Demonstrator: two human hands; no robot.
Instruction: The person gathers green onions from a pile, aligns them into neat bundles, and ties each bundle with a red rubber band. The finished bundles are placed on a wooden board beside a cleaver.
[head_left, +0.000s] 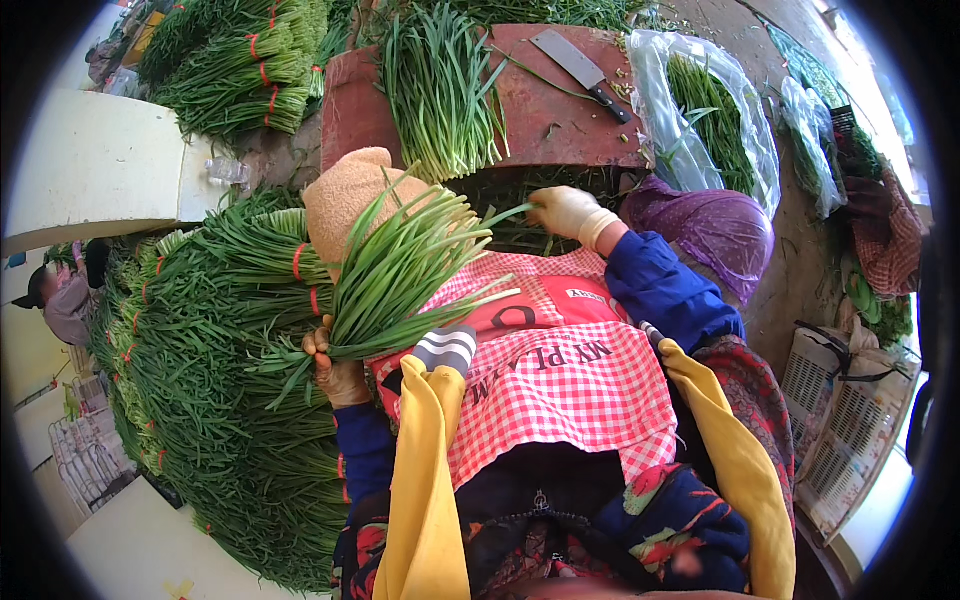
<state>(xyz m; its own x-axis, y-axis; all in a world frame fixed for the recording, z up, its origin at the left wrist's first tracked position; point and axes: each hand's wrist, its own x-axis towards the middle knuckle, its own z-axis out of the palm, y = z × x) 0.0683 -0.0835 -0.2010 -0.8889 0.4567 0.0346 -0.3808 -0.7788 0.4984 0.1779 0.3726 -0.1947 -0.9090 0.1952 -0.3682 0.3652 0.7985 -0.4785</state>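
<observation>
My left hand (335, 369) grips a loose bunch of garlic chives (409, 266) by its leafy end, over my lap. The pale cut ends fan out up and to the right. My right hand (564, 216), in a pale thin glove, has its fingertips at one green blade (510, 216) drawn out from the bunch. Beyond my knees, a thick loose pile of chives (442, 94) lies on a worn red board (555, 139). A cleaver (574, 60) with a black handle rests on the same board.
Bundles tied with red bands are heaped at my left (225, 352) and at the far left (247, 67). A clear plastic bag (761, 150) of greens stands right of the board. Tan cloth (341, 199) and purple cloth (705, 225) cover my knees. Another person (67, 304) is far left.
</observation>
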